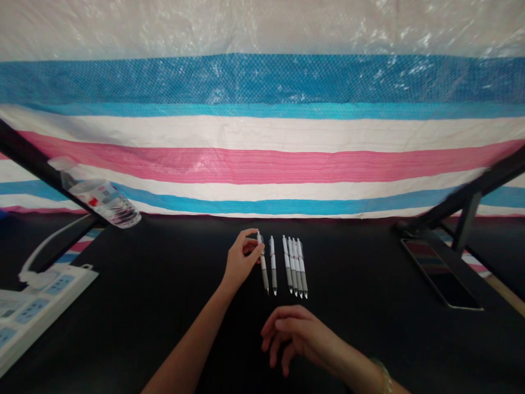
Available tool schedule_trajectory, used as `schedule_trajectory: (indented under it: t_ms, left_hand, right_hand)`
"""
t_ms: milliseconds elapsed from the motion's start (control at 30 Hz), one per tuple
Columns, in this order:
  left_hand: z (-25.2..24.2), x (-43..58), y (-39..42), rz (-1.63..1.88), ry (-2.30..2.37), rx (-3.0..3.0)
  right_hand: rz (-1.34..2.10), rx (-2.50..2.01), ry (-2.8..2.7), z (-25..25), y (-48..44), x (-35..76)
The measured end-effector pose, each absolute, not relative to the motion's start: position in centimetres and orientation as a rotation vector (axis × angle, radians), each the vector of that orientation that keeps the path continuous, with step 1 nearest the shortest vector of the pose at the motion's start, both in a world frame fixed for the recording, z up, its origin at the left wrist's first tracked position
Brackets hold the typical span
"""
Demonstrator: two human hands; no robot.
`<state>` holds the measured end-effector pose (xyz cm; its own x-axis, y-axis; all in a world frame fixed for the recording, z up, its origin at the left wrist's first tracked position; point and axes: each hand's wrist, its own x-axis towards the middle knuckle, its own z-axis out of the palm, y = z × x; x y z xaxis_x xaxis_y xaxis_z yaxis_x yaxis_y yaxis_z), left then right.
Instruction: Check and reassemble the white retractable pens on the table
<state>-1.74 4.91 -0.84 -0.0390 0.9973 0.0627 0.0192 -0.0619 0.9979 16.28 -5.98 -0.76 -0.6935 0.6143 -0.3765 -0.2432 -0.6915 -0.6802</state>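
Several white and grey pens lie in a row on the black table point(164, 306), tips toward me. My left hand point(241, 261) pinches the top end of the leftmost pen point(263, 268), which lies on the table. A second pen point(273, 266) lies just right of it, and a tight group of three pens point(295, 268) lies further right. My right hand point(293, 334) hovers nearer to me, below the pens, fingers loosely curled downward and holding nothing.
A white power strip point(36, 301) with a cable sits at the left edge. A clear plastic bottle point(98, 200) lies tilted at the back left. A dark phone point(441, 273) rests at the right beside black stand legs point(467, 213). A striped tarp point(262, 137) hangs behind.
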Motion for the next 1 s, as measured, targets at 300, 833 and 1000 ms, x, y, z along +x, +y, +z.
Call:
schedule_trajectory:
  t_ms: [300,833,1000]
  left_hand:
    - [-1.1,-1.4,4.3,1.204,1.319,1.611]
    - [0.6,-3.3,3.6,0.664,1.093,2.36]
    - [1.1,-3.2,3.4,0.682,1.156,2.369]
  right_hand:
    - [1.068,-1.177,-2.024,2.3,-5.2,17.7]
    - [0.268,-1.181,-2.646,1.5,-3.7,19.4]
    - [0.227,-1.118,-2.667,1.6,-3.5,19.5]
